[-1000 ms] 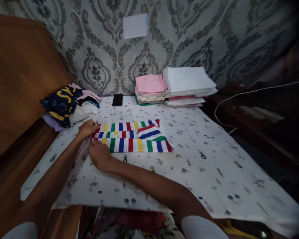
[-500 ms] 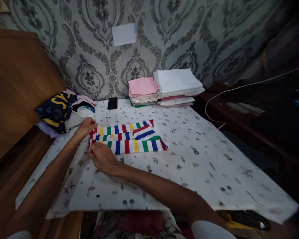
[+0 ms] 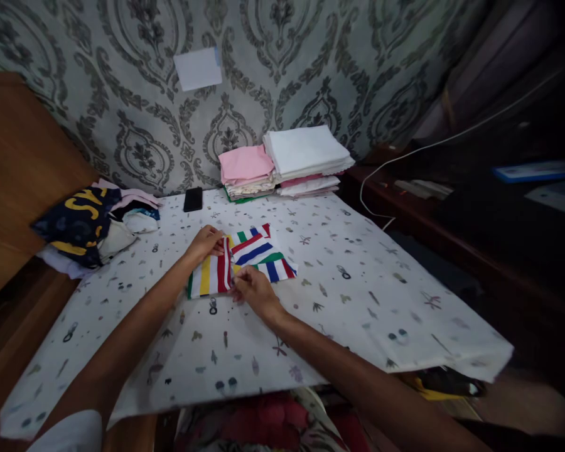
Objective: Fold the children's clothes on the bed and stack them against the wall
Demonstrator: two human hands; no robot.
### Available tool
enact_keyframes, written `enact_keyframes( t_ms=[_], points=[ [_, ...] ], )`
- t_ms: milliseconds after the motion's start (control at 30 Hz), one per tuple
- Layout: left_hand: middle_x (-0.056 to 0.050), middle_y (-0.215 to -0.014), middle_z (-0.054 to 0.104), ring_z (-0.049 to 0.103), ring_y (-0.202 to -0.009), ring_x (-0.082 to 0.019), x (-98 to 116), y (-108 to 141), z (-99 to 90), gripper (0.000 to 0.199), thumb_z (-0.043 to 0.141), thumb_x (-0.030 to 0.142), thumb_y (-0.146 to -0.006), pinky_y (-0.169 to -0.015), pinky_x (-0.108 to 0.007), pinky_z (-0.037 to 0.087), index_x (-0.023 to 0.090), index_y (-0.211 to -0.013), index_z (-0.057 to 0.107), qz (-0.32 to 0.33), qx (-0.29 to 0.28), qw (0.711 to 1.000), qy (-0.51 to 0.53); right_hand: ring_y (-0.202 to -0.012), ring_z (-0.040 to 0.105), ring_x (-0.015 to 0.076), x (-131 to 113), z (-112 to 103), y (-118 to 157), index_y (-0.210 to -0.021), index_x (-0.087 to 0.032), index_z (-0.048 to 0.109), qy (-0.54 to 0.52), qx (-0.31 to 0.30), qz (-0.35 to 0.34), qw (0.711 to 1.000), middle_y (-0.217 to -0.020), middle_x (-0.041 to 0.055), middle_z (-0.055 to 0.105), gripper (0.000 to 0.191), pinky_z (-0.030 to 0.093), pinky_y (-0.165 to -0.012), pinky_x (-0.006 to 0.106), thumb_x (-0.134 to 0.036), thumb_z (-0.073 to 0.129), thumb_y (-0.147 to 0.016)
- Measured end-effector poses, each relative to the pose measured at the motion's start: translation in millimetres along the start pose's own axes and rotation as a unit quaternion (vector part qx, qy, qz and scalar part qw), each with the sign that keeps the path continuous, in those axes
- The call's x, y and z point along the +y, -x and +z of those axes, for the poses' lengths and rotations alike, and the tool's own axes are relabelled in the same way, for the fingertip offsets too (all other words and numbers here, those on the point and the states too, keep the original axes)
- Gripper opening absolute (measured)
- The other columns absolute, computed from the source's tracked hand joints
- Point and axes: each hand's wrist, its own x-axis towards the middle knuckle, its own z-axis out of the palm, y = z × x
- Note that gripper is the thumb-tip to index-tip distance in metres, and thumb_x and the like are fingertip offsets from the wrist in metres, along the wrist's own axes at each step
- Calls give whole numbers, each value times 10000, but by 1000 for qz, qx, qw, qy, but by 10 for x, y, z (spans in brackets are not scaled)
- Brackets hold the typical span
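Note:
A striped cloth [image 3: 209, 276] in red, white, yellow, blue and green lies on the table, its left part folded over toward the middle. My left hand [image 3: 206, 243] pinches the far corner of the folded flap. The near corner of that same edge is between the fingers of my right hand [image 3: 255, 290]. To the right of the fold, the rest of the cloth lies flat with slanting stripes showing. I cannot make out whether it is a garment.
White patterned sheeting covers the table [image 3: 358, 301]. Crumpled clothes [image 3: 89, 223] sit at the left, a black phone [image 3: 193, 199] near the wall. Folded pink cloths [image 3: 246, 164] and white cloths [image 3: 308, 150] are stacked at the back. A white cable [image 3: 405, 154] hangs at the right.
Both hands have carried the cloth's left end rightward, folding it over onto the middle. The cloth now looks shorter. The view has shifted somewhat to the right.

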Motion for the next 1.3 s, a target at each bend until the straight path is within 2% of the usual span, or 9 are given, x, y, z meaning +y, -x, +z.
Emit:
enact_keyframes(
  t_ms=[200, 333, 467, 567, 667, 833, 967, 1100, 1300],
  points=[
    [16, -754, 604, 635, -665, -127, -35, 360, -336, 182, 613, 359, -860, -628, -245, 539, 199, -879, 526, 143, -61, 986, -53, -566, 645, 145, -147, 41, -2, -847, -229, 470, -8, -6, 27, 1000, -705, -48, 553, 177, 568, -537, 295, -322, 620, -855],
    [-22, -862, 640, 605, -809, -177, -89, 852, -514, 198, 550, 397, -894, -733, -287, 492, 205, -882, 595, 263, -122, 924, -249, -558, 595, 114, -167, 92, -130, -828, -224, 465, 27, -2, 14, 1000, -740, -52, 528, 195, 559, -529, 281, -250, 656, -801],
    [-38, -899, 647, 584, -836, -196, -102, 1100, -569, 228, 519, 425, -917, -759, -303, 465, 217, -895, 609, 301, -131, 878, -349, -610, 538, 104, -122, 108, -256, -828, -218, 486, 109, 0, -44, 993, -747, -52, 529, 220, 492, -519, 223, -95, 608, -693],
    [-44, -926, 659, 596, -862, -200, -53, 861, -554, 208, 470, 367, -934, -796, -315, 470, 213, -928, 610, 316, -81, 880, -346, -602, 501, 105, -101, 100, -254, -836, -219, 497, 150, 3, -78, 986, -717, -57, 521, 228, 446, -533, 220, -79, 558, -667],
    [-57, -976, 681, 610, -925, -216, -12, 369, -476, 177, 470, 268, -895, -865, -346, 472, 203, -959, 622, 313, -44, 884, -344, -612, 493, 117, -86, 82, -191, -844, -225, 495, 154, 7, -104, 983, -701, -61, 510, 218, 433, -559, 236, -104, 530, -667],
    [-53, -897, 686, 600, -904, -226, -55, -239, -286, 108, 569, 203, -769, -891, -367, 469, 194, -843, 647, 316, -91, 882, -336, -642, 509, 128, -67, 79, -134, -880, -223, 510, 170, 17, -122, 978, -737, -51, 531, 226, 440, -603, 254, -119, 534, -681],
    [-22, -773, 645, 587, -773, -197, -96, -360, -289, 68, 579, 231, -761, -785, -332, 488, 188, -793, 622, 313, -75, 891, -320, -714, 540, 144, -187, 95, -153, -934, -213, 545, 222, 10, -179, 959, -806, -22, 566, 251, 467, -677, 274, -76, 518, -724],
    [-31, -852, 659, 605, -788, -177, -111, -406, -313, 154, 502, 286, -848, -739, -295, 492, 176, -878, 605, 307, -44, 905, -292, -923, 562, 177, -314, 11, -157, -1102, -204, 573, 315, -33, -295, 902, -1075, 62, 589, 375, 484, -809, 310, -14, 432, -811],
    [-4, -741, 623, 572, -717, -176, -222, -422, -147, 61, 537, 222, -820, -730, -305, 470, 194, -794, 585, 296, -28, 902, -312, -806, 549, 167, -152, -227, -121, -1023, -179, 634, 366, -22, -200, 909, -970, 53, 564, 320, 486, -775, 326, 1, 467, -817]
  ],
)
